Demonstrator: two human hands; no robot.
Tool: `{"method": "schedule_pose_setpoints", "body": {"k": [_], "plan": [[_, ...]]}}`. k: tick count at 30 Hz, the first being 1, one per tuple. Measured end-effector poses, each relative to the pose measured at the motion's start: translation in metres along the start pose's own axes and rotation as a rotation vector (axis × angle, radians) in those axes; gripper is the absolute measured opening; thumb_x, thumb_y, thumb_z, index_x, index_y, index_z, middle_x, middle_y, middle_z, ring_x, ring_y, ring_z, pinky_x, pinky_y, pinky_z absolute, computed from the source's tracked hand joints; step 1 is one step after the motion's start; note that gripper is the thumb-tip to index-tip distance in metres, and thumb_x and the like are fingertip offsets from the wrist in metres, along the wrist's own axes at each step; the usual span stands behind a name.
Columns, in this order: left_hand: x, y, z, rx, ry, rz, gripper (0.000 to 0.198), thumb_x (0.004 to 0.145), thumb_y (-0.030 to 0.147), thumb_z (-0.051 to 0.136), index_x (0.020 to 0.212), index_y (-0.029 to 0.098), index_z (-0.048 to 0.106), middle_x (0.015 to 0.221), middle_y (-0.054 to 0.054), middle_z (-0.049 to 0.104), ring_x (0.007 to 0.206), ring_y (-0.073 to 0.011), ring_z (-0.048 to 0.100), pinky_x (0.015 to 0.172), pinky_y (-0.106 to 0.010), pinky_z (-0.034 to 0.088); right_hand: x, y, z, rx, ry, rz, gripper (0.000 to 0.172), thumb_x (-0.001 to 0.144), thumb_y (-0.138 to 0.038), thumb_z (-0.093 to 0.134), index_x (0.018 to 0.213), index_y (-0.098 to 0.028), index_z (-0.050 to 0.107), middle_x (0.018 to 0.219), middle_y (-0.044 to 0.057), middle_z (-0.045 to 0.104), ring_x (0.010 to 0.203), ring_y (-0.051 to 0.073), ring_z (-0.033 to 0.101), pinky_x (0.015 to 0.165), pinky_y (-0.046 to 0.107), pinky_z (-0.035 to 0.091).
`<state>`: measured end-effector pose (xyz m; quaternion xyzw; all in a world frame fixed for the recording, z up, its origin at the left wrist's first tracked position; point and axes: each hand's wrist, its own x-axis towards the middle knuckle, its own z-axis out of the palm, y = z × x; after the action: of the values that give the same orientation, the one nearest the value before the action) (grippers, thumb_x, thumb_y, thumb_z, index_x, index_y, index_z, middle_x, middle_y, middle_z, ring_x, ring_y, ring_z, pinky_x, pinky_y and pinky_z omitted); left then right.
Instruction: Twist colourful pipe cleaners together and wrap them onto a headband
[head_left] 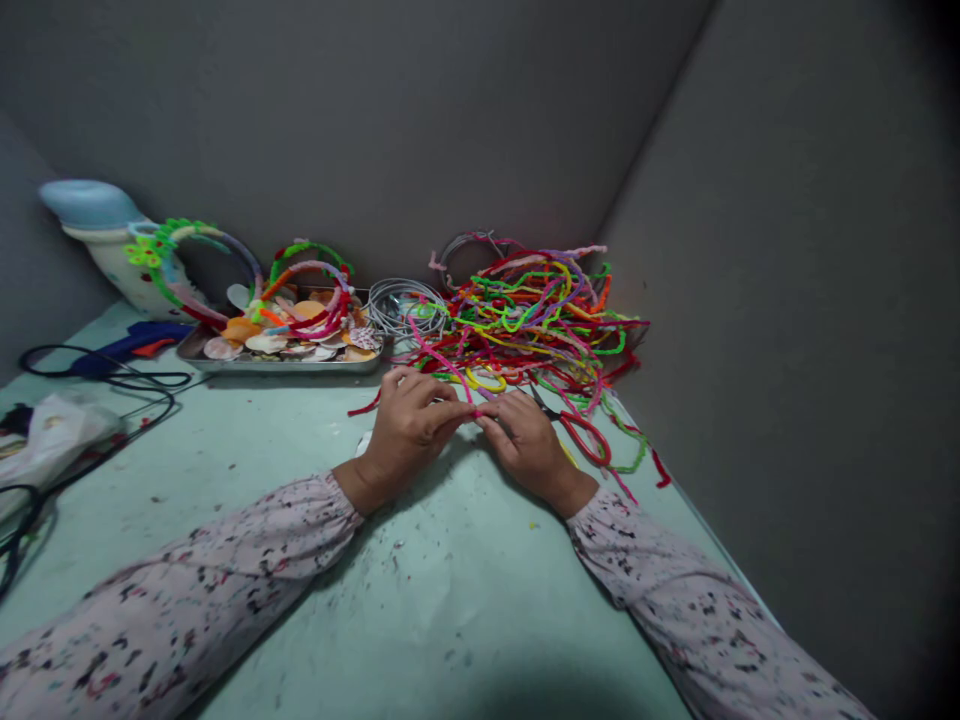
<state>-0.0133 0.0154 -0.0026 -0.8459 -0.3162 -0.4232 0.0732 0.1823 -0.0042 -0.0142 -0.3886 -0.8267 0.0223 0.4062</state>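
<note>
Fingertips of both hands are brought together at the middle of the pale green tabletop (pixel 465 600), where a thin pink pipe cleaner (pixel 442 365) is pinched between them; the left hand (pixel 409 425) is curled narrow around its near end, and the right hand (pixel 529 440) is closed on the same strand from the right side. The strand is seen running up and to the far left into a tangled heap of coloured pipe cleaners (pixel 532 310) piled at the far right against the grey wall. Red-handled scissors (pixel 581 430) are laid just beside the right hand. A coil of grey wire (pixel 397 305) is set to the left of the heap, and a metal tray (pixel 285 362) of shells and wrapped hoops is placed further left. A black cable (pixel 112 380) is trailed across the far left edge
</note>
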Motion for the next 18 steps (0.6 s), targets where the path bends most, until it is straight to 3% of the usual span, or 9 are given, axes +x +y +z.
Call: {"method": "schedule_pose_setpoints", "body": {"k": [18], "plan": [[0.0053,0.0058,-0.0007,0.072,-0.119,-0.004,0.013,0.090,0.026,0.055,0.089,0.019,0.065,0.089,-0.005,0.068,0.084,-0.0199,0.055,0.084,-0.040,0.032,0.0005,-0.0005,0.0005,-0.079,-0.049,-0.003,0.018,0.094,-0.027,0.046,0.095,-0.018,0.062,0.087,0.008,0.065,0.086,0.021,0.056,0.080,0.037,0.045]]}}
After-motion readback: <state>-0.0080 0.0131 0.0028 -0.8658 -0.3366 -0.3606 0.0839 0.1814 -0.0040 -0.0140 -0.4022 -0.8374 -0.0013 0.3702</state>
